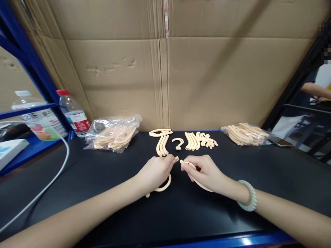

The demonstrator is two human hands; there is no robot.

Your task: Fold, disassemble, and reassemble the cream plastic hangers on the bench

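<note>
My left hand (157,172) is closed in a pinch around a beige plastic hanger hook (165,186); its curved end shows below the hand and a small tip pokes out past the fingers. Opposite it, a small gap away, my right hand (203,172) grips a curved beige hanger arm (204,186), one end pointing at the left hand's piece. Just beyond the hands lie several curved hanger arms (162,146), a loose hook (178,143), another row of arms (191,141) and a pile of small hooks (208,140). A looped hanger piece (156,132) rests at the back.
Clear bags of beige parts stand at back left (113,134) and back right (244,133), with a phone (280,141) beside the right one. A red-capped bottle (74,115) is by the blue frame. A white cable (63,162) crosses the left side. Another person's arm (315,90) shows far right.
</note>
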